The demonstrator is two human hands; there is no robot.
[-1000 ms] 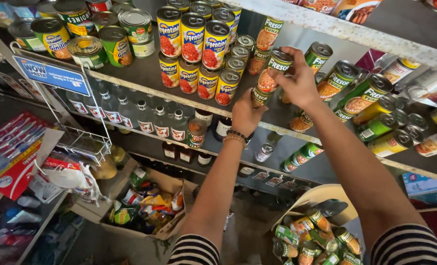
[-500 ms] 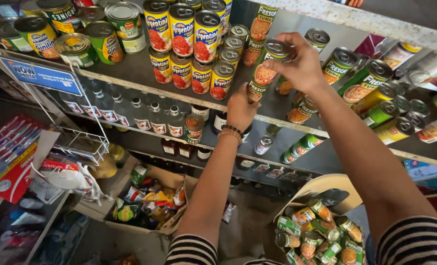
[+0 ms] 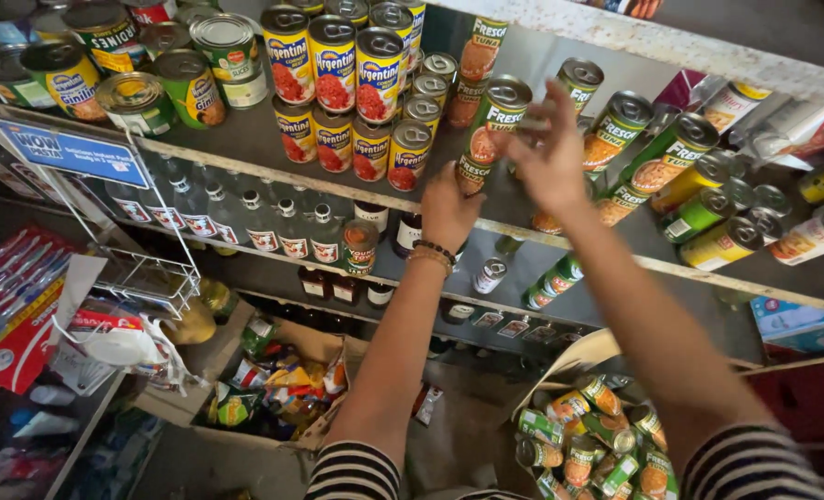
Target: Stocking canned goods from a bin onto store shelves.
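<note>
Up at the shelf (image 3: pixel 560 231), seen from the head camera, we have both hands on a stack of two tall green tuna cans (image 3: pixel 488 134) that stands near the shelf's front edge. Our left hand (image 3: pixel 447 206) is curled around the foot of the stack, fingers closed against the lower can, a beaded bracelet (image 3: pixel 430 252) on the wrist just below the shelf edge. Our right hand (image 3: pixel 551 157) is wrapped about the upper can from its right side, fingers spread over the rim and partly hiding the label. Just left of the stack stand red-and-yellow cans (image 3: pixel 356 88), two tiers high and several rows deep. To the right of the stack more green cans (image 3: pixel 648 153) lean and lie on the same shelf, some tipped on their sides. Below the shelf a row of small clear bottles (image 3: pixel 245 227) runs leftward. Further below, under our right arm, an open sack (image 3: pixel 579 356) holds loose green cans (image 3: pixel 588 440), and a cardboard box (image 3: pixel 333 343) of mixed packets sits under our left arm.
</note>
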